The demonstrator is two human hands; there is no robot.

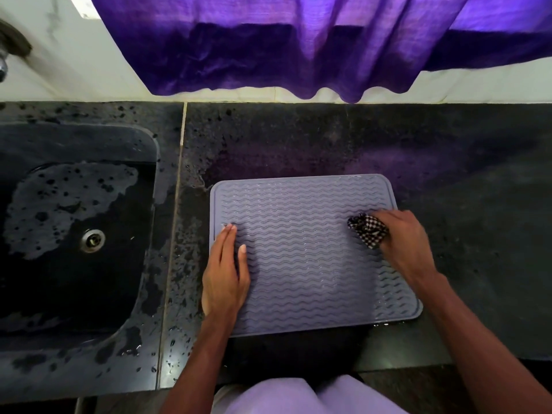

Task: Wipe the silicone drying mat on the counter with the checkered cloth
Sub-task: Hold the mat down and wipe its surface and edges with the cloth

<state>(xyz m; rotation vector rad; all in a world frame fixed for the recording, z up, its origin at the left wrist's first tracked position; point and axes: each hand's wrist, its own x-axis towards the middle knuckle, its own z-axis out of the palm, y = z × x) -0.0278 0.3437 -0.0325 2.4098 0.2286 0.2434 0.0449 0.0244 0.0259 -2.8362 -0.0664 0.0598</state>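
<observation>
A: Mat [304, 258] position?

B: Flat on the dark counter [463, 180], just right of the sink [35, 294], ribbed side up.

A: Left hand [225, 276]?

B: Fingers straight and together, palm down on the mat's left edge, holding nothing. My guess is it pins the mat so it won't slide while being wiped.

A: Right hand [403, 237]?

B: Fingers curled round the checkered cloth [369, 230], which is bunched into a wad. It touches the mat near the right edge, in the far half. A wad likely gives firmer pressure into the ridges.

A: Progress?

B: Looks mid-wipe. There's a shine on the near right corner, possibly water, and droplets on the counter just beside that corner.

A: Anything hidden?

B: The right fingertips are tucked under the cloth, so I can't tell how much cloth sits beneath the palm. The tap [3, 67] is cut off at the left border. The mat's near edge is in shadow, so dirt or wetness there is unreadable. The purple curtain [283, 46] covers the wall behind.
</observation>
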